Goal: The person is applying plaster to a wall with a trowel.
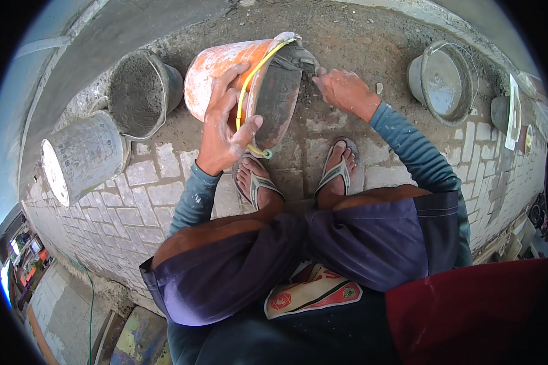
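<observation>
You squat on a paved floor (134,201). Your left hand (225,125) clenches the rim of a tipped orange bucket (225,73) before your feet. Your right hand (344,88) reaches its lip, grip unclear. The mortar-caked plastic likely feels rigid, gritty and heavy; the rim seems safest.

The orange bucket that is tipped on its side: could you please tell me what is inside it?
The orange bucket shows a dark inner wall smeared with grey mortar. The left hand grips its rim and yellow handle; the right hand is at the lip. The bottom is out of sight.
</observation>
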The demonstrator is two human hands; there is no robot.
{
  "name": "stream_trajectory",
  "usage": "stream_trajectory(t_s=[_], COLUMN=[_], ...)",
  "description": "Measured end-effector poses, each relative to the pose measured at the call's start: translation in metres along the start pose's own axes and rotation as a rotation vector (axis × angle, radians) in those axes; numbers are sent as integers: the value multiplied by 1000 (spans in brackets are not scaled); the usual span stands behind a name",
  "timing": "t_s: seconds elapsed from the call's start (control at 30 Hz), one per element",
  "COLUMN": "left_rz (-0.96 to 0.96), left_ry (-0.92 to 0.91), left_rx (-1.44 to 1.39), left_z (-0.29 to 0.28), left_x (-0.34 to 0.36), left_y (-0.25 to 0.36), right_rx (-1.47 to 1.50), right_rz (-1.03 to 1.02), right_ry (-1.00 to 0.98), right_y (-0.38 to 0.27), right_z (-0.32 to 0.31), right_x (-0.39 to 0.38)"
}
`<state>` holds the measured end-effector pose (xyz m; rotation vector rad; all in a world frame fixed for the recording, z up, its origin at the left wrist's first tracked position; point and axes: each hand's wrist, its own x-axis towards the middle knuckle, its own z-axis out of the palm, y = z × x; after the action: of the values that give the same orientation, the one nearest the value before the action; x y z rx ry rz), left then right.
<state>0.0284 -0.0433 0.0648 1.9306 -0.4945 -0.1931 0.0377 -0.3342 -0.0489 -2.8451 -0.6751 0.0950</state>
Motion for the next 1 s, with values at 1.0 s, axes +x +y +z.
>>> stream_trajectory(t_s=[1.0], left_rz=[140], left_ry=[323], left_rx=[189], left_z=[47], left_x=[-47], left_y=[-51], right_rx=[405], right_rz=[49], right_ry=[-42], right_y=[1], right_z=[79], right_x=[-24])
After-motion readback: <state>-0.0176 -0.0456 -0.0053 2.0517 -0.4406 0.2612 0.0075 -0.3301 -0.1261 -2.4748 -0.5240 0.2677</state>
